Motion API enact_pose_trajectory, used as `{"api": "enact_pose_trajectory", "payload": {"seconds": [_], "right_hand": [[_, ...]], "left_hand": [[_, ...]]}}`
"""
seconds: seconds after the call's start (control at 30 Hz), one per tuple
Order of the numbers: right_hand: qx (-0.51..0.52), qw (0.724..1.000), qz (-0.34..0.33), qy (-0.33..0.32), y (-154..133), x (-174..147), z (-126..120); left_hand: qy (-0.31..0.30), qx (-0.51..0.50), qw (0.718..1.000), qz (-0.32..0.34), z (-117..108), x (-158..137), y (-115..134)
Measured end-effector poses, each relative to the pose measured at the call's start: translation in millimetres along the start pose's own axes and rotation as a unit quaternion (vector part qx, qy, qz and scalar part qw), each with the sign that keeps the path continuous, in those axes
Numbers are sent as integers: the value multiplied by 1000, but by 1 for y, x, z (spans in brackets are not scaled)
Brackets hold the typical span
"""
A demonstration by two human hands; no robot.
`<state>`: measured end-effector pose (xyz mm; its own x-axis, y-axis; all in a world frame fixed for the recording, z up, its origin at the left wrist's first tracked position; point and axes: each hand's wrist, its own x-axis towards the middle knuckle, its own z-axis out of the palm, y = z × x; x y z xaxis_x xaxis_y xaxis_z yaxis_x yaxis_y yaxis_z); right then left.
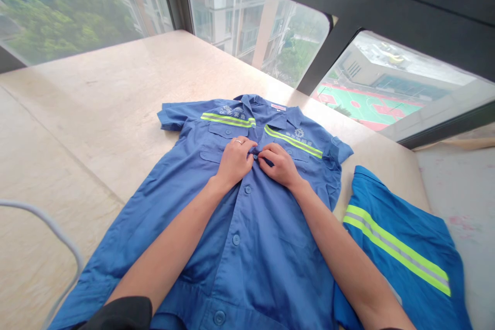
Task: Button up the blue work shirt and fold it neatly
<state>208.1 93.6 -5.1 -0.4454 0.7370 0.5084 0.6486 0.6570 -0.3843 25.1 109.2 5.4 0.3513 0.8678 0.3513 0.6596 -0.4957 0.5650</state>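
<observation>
A blue short-sleeved work shirt (pixel 266 247) with yellow-green reflective strips lies spread out, front up, its collar away from me. Both hands meet at its front placket, at chest height. With fingers bent, my left hand (pixel 235 161) pinches the fabric edge there; a ring shows on one finger. My right hand (pixel 279 164) faces it from the other side, thumb and fingers closed at a small button (pixel 255 157). Below the hands, the buttons (pixel 236 240) along the placket sit through the front. My fingers partly hide the cloth between them.
The shirt rests on a pale stone ledge (pixel 88 103) by large windows with dark frames (pixel 328 26). A folded brighter-blue garment with a reflective strip (pixel 402 247) lies at the right. A white cable (pixel 58 232) curves along the left.
</observation>
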Motion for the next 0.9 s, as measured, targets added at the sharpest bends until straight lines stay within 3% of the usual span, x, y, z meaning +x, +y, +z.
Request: {"api": "enact_pose_trajectory", "payload": {"seconds": [0.13,0.3,0.43,0.5,0.63,0.8,0.9], "right_hand": [[26,999,17,20,-3,2,-2],[69,989,90,93,5,6,0],[127,973,187,42,15,27,6],[170,947,271,-6,19,47,7],[225,861,441,-117,23,92,-4],[308,778,496,-233,24,124,-25],[274,783,502,-248,21,130,-29]], "left_hand": [[7,37,999,7,-1,-1,0],[-2,62,998,-7,2,-2,-1],[-7,75,997,-15,5,-2,-2],[-9,81,997,-18,5,-3,-2],[-5,75,997,-16,5,-2,-2],[-4,19,1000,-8,2,0,-2],[-13,-19,1000,6,1,1,-1]]}}
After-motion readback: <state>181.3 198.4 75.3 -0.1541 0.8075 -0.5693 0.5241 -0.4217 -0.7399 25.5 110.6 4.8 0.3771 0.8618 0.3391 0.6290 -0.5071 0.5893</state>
